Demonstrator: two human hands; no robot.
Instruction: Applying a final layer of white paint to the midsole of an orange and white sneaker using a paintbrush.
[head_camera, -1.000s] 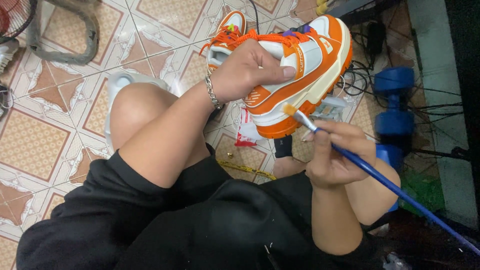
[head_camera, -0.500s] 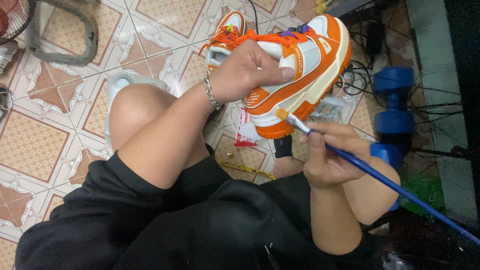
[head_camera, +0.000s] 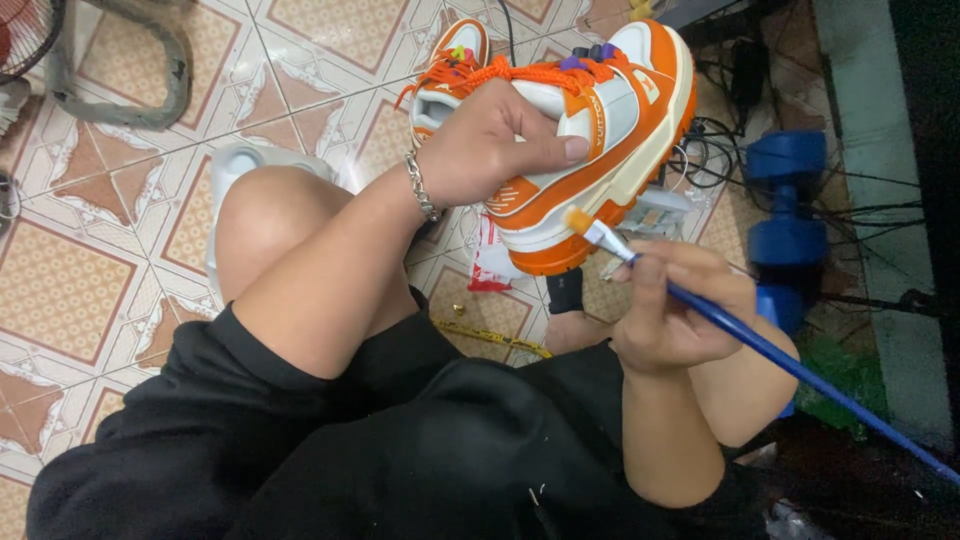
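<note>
My left hand (head_camera: 495, 140) grips an orange and white sneaker (head_camera: 610, 130) with orange laces, holding it on its side above my knees. A metal bracelet (head_camera: 422, 188) circles that wrist. My right hand (head_camera: 675, 305) holds a blue-handled paintbrush (head_camera: 770, 350). Its orange-tipped bristles touch the cream midsole near the orange sole edge.
A second orange sneaker (head_camera: 455, 55) lies on the patterned tiled floor (head_camera: 90, 280) behind the held one. Blue dumbbells (head_camera: 790, 200) and tangled cables (head_camera: 715, 150) sit to the right. A white object (head_camera: 235, 165) lies under my left knee. A yellow tape (head_camera: 490, 335) lies on the floor.
The brush tip slid left along the sole, from the midsole edge toward the orange heel part. The sneaker stayed nearly still in my left hand.
</note>
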